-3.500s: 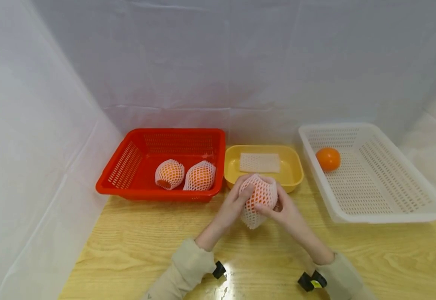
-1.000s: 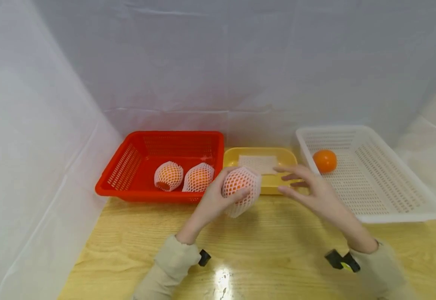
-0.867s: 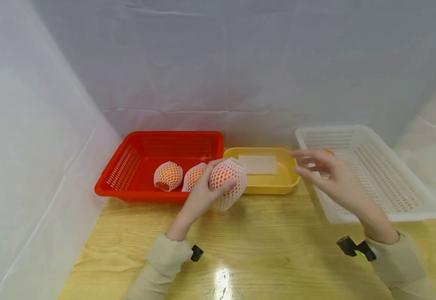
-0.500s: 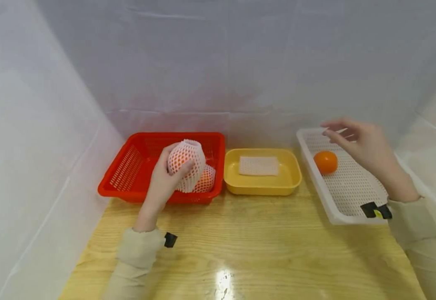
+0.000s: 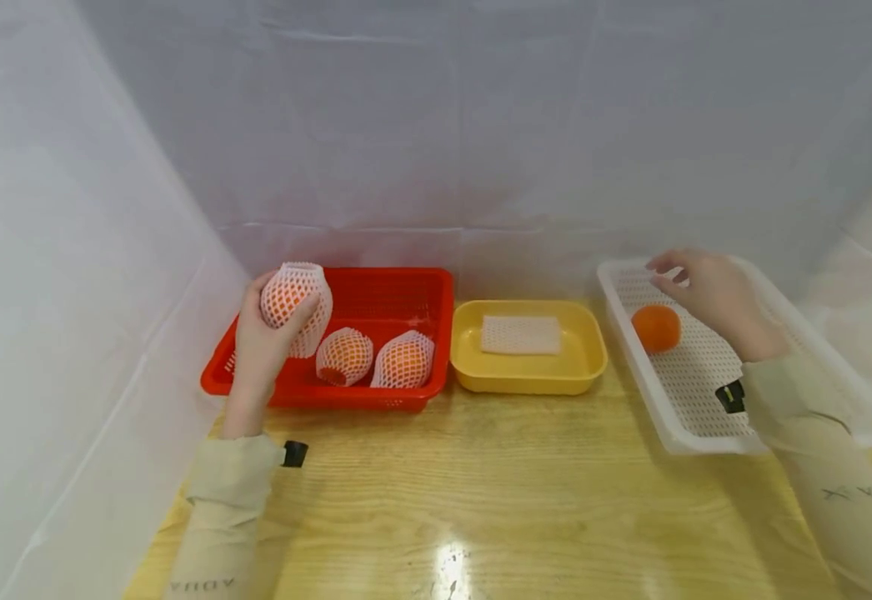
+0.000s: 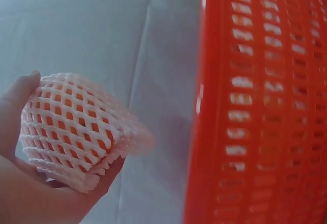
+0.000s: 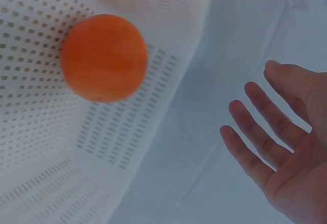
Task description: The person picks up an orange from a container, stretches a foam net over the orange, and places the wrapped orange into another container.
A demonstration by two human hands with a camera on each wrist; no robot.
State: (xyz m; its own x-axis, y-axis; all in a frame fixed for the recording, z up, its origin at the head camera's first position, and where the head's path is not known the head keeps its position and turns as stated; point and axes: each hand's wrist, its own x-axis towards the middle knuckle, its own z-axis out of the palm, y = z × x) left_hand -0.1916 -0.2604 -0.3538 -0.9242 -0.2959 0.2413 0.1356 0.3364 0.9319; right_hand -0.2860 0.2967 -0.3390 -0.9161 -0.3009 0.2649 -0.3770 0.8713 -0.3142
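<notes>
My left hand (image 5: 259,342) grips an orange fruit in a white foam net (image 5: 297,304) above the left part of the red basket (image 5: 338,397). In the left wrist view, the netted fruit (image 6: 71,124) sits between thumb and fingers, apart from the basket wall (image 6: 196,106). Over the white basket (image 5: 661,400), my right hand (image 5: 717,296) hovers with nothing in it, its fingers relaxed. Below and to the left of that hand lies a bare orange fruit (image 5: 656,328). The right wrist view shows this fruit (image 7: 103,58) apart from the spread fingers (image 7: 260,144).
Two netted fruits, one on the left (image 5: 344,357) and one on the right (image 5: 403,360), lie in the red basket. A yellow tray (image 5: 529,383) between the baskets holds a flat white foam net (image 5: 520,335). White sheeting (image 5: 451,125) stands behind the wooden table (image 5: 451,483).
Both hands held the netted fruit at the table's middle earlier. The right hand let go and moved right over the white basket. The left hand carried the fruit left over the red basket.
</notes>
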